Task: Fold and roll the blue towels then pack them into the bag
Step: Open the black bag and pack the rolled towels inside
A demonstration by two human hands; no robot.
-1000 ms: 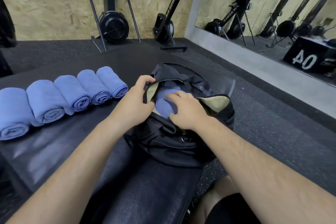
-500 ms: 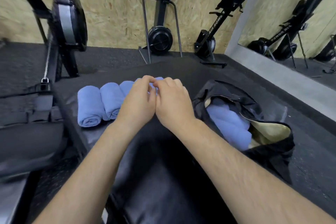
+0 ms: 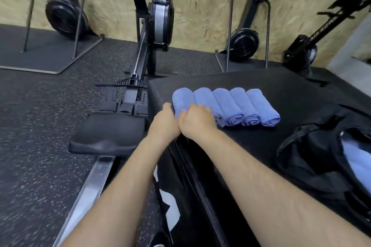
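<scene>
Soft, even indoor light; weak shadows on the black table [image 3: 281, 86]. Motion blur smears the floor [image 3: 40, 126] and the bag [image 3: 311, 156] at right; wide-angle bending at the edges; towels [image 3: 230, 104] moderately sharp.

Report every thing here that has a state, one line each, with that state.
Leftmost rolled blue cloth towel: rolled, on the box, held by both grips.
Four other rolled blue towels: rolled, lying side by side.
Black fabric bag: open, blue towel inside.
Left grip: curled on the leftmost towel.
Right grip: curled on the leftmost towel.
Black padded box: bears towels and bag.
</scene>
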